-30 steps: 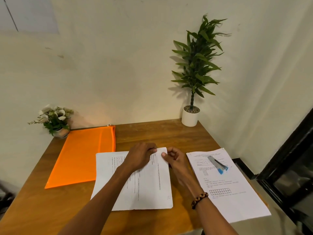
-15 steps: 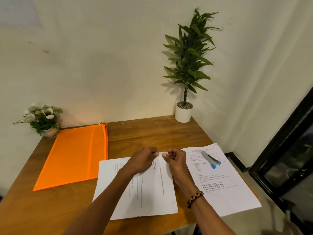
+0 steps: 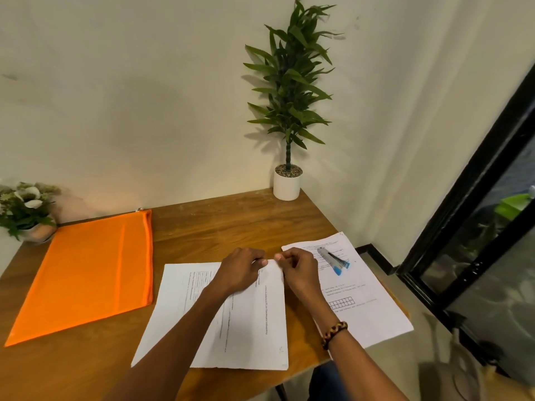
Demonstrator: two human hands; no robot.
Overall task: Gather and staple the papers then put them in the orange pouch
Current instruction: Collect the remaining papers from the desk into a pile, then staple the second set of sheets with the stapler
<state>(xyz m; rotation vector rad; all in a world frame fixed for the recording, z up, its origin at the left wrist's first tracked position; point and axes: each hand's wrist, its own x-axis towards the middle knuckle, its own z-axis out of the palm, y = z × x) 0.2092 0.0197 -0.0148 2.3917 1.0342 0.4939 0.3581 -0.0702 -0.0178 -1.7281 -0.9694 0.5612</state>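
Head view, left to right:
Orange pouch [image 3: 84,273]: flat on table [image 3: 220,224], left of papers.
Middle papers [image 3: 249,322]: flat, top right corner pinched by both hands.
Left hand [image 3: 241,270]: fingers curled, pinching corner.
Right hand [image 3: 298,266]: fingers curled, pinching same corner.
Stapler [image 3: 333,260]: lying on right-hand sheet [image 3: 373,311].

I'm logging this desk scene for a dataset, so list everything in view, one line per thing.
Table: one, brown wood, fills the lower frame.
Orange pouch: one, orange, flat on the table's left.
Centre papers: white printed sheets, count unclear, table middle.
Right paper: white printed sheet, table's right edge.
Stapler: one, grey and blue, lying on the right paper.
Tall plant: one, green, white pot, far right corner.
Flower pot: one, white flowers, far left.
Left hand: pinches the centre papers' far corner.
Right hand: pinches the same corner; beaded bracelet on wrist.
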